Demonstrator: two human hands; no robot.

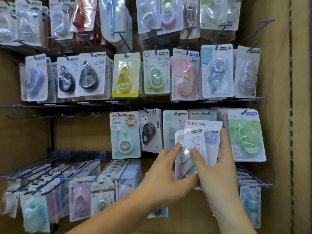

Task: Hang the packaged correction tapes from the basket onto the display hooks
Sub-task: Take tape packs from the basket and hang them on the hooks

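Packs of correction tape (202,132) fanned in both hands, just in front of 3rd-row hooks (244,112). My left hand (165,173) pinches front pack (187,156); right hand (217,174) grips the rest. I'd peel one off, line hang-hole w/ matching hook. That hook's tip is hidden behind packs; basket out of frame.

Bare forearms lead to the left hand (162,173) and right hand (217,179).
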